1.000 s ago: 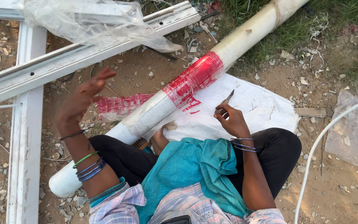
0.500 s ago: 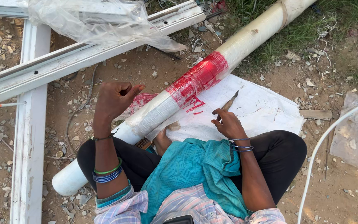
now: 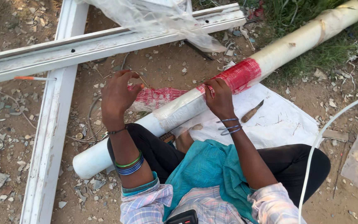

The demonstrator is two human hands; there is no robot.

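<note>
Hands [image 3: 218, 97] grip and peel wrap [image 3: 156, 98] off white pipe [image 3: 179, 110].

White pipe [image 3: 179, 110]: a short stretch hidden under the right hand [image 3: 219, 99]; near end partly behind the left forearm.

Right hand: fingertips curl over the pipe's far side, unseen.

Left hand [image 3: 117, 96]: pinches something thin (a strand or strip, too fine to tell); palm turned away.

Clear plastic sheet [image 3: 158, 16]: cut off by the top edge.

White frame rails [image 3: 50, 137]: run out at the left, top and bottom edges.

Black device [image 3: 182, 217]: cropped at the bottom edge.

White cable [image 3: 315, 145]: both ends leave the picture.
</note>
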